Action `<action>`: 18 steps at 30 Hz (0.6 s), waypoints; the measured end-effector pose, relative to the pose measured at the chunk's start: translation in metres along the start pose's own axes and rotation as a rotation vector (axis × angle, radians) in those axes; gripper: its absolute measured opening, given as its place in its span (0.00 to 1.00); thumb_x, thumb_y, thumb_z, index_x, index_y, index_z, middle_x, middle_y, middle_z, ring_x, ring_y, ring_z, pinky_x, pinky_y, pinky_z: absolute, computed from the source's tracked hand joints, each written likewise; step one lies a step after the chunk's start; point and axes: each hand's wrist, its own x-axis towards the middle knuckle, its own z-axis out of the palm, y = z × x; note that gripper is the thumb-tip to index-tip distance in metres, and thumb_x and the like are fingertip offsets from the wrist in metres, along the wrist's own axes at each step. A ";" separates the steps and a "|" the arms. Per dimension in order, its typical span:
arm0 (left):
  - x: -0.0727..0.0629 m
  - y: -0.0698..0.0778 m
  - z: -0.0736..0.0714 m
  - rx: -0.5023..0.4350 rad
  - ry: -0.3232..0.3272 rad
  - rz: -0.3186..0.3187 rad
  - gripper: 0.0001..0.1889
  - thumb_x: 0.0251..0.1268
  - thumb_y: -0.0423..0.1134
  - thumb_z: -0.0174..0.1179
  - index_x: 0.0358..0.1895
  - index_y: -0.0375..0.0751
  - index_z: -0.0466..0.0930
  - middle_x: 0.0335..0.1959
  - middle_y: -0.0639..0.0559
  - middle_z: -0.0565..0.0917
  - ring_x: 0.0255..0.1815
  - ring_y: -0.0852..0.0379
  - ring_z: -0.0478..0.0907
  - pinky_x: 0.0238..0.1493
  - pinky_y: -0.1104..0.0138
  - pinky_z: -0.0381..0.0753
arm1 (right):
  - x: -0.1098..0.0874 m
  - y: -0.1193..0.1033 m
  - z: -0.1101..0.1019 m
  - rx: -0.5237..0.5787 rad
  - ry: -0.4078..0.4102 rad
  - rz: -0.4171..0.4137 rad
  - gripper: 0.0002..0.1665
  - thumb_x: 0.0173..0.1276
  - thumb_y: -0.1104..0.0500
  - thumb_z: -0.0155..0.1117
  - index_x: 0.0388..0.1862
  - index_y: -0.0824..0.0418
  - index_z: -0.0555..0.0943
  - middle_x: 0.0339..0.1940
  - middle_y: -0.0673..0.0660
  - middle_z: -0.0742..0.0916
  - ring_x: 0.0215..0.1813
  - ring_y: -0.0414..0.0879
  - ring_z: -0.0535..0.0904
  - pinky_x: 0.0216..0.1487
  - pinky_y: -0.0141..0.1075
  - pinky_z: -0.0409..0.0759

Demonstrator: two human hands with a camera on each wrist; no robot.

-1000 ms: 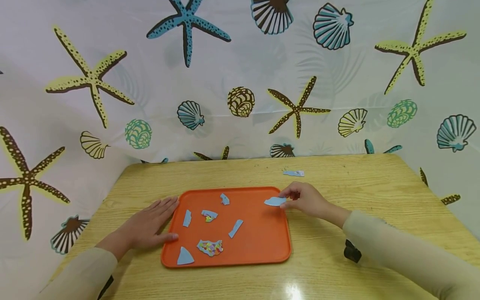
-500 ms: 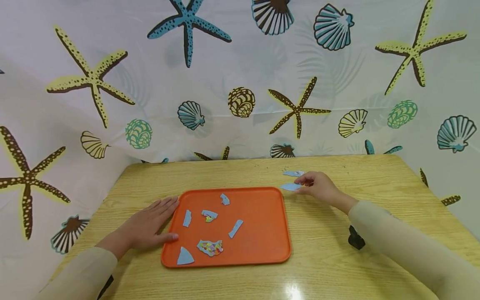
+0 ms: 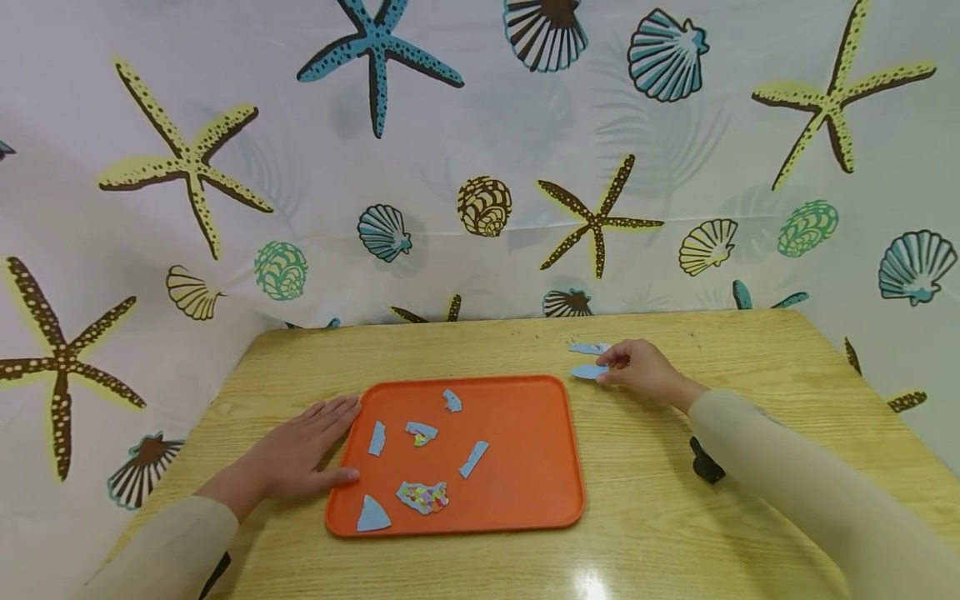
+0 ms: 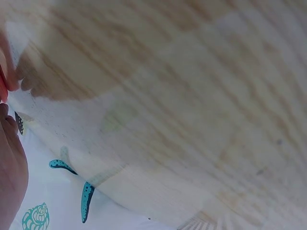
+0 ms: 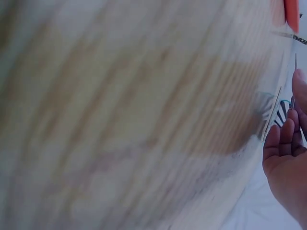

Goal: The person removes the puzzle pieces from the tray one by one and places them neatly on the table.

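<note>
In the head view my right hand pinches a pale blue paper scrap between thumb and fingers, just past the tray's far right corner. Another blue scrap lies on the table right behind it, partly hidden by my fingers. My left hand rests with straight fingers at the left rim of the orange tray. Several scraps lie in the tray, among them a rounded triangle, a narrow strip and a colourfully patterned scrap. In the right wrist view my right hand is at the edge.
The wooden table reaches back to a white cloth printed with starfish and shells, which also hangs along both sides. Tiny dark specks lie near the table's far edge. A black strap shows under the right forearm.
My right hand has carried the blue scrap from over the tray's right side back and to the right, beyond the rim. The left hand and the scraps in the tray have stayed put.
</note>
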 end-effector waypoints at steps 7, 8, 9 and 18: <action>0.000 0.001 -0.001 -0.005 -0.013 -0.004 0.50 0.63 0.71 0.49 0.75 0.32 0.54 0.76 0.41 0.56 0.75 0.42 0.51 0.72 0.49 0.52 | 0.008 0.008 0.000 -0.011 -0.001 0.032 0.14 0.63 0.62 0.70 0.47 0.68 0.84 0.41 0.60 0.83 0.40 0.50 0.75 0.44 0.41 0.76; 0.000 0.001 -0.001 -0.005 -0.019 -0.006 0.50 0.64 0.71 0.48 0.75 0.32 0.54 0.76 0.41 0.56 0.76 0.42 0.51 0.73 0.49 0.51 | 0.009 0.008 0.000 -0.014 0.002 0.033 0.14 0.63 0.62 0.70 0.46 0.68 0.84 0.41 0.60 0.83 0.40 0.50 0.75 0.44 0.41 0.76; 0.001 0.001 -0.001 -0.007 -0.023 -0.007 0.50 0.64 0.71 0.48 0.75 0.32 0.53 0.76 0.41 0.55 0.76 0.42 0.51 0.73 0.49 0.50 | 0.010 0.008 -0.001 -0.016 0.005 0.035 0.14 0.63 0.62 0.70 0.46 0.69 0.84 0.40 0.60 0.83 0.40 0.50 0.75 0.44 0.41 0.76; 0.001 0.000 0.000 -0.004 -0.033 -0.012 0.50 0.64 0.71 0.48 0.75 0.32 0.53 0.76 0.42 0.55 0.76 0.43 0.50 0.73 0.50 0.49 | 0.014 0.010 -0.001 -0.008 0.001 0.024 0.15 0.64 0.63 0.70 0.47 0.70 0.83 0.41 0.61 0.83 0.40 0.50 0.75 0.44 0.41 0.76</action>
